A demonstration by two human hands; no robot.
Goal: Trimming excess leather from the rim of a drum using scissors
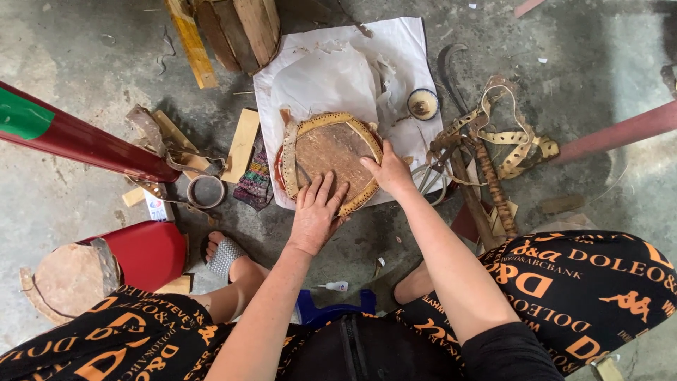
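The left hand (pixel 316 212) lies flat, fingers spread, on the near rim of a round drumhead (pixel 331 161). The right hand (pixel 388 169) presses open on its right edge. The drumhead rests on white paper (pixel 338 70) on the floor (pixel 70 190); scissors (pixel 429 180) crowd just right, a tape roll (pixel 206 191) left.

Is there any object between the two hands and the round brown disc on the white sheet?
Nothing visible. The left hand lies flat on the round disc, and the right hand presses its right rim directly.

Both hands (pixel 319 212) (pixel 389 171) flat on round hide disc (pixel 331 152).
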